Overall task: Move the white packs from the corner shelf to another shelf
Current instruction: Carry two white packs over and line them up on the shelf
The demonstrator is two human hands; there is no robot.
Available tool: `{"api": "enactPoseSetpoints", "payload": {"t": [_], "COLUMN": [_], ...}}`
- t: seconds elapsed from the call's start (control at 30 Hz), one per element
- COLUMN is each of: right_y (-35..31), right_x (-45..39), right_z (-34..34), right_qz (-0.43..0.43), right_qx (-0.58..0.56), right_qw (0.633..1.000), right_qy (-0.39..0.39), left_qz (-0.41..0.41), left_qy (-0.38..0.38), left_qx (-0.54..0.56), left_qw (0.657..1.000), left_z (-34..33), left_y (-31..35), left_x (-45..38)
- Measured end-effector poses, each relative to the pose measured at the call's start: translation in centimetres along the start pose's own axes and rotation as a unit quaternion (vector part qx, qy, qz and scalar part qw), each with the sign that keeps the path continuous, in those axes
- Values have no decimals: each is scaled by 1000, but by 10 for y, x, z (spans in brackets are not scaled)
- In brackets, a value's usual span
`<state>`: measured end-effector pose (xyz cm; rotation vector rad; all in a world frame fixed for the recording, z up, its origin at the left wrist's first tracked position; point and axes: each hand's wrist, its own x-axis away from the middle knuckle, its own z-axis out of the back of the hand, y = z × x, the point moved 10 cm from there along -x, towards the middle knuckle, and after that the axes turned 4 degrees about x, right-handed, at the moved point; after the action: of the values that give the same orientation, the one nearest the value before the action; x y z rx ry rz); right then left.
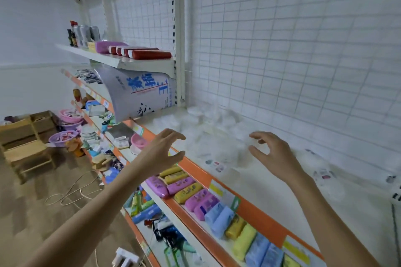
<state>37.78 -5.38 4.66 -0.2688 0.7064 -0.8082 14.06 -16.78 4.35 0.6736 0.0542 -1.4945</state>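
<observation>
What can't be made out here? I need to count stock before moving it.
- Head view: heap of white clear-wrapped packs is overexposed and blurred; number uncertain.
- Small labels too small to read.
- White striped item cut by right edge.
- Large pale printed sack partly hidden under upper shelf.

Small shop, stocked shelves (pixel 249 208), price tags (pixel 219 187), wire-grid backing (pixel 282 50)

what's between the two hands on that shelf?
In the head view, the heap of white packs lies between the left hand and right hand, on the orange-edged shelf. Neither hand holds anything.
</observation>
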Motion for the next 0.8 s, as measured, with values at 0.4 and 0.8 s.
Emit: {"api": "enactPoseSetpoints", "payload": {"t": [0.4,0.8], "right_y": [100,126], "right_x": [-95,-128], "right_z": [-56,-109], "right_qz": [-166,-281], "right_qx": [106,91], "right_qw": [979,951], "right_qy": [-57,-90], "left_qz": [-148,-378], "left_qy": [-103,-243], "left_qx": [47,-155], "left_qw": [982,880], "left_z": [-107,-219], "left_y": [-46,-25], "left_x": [-190,-276]}}
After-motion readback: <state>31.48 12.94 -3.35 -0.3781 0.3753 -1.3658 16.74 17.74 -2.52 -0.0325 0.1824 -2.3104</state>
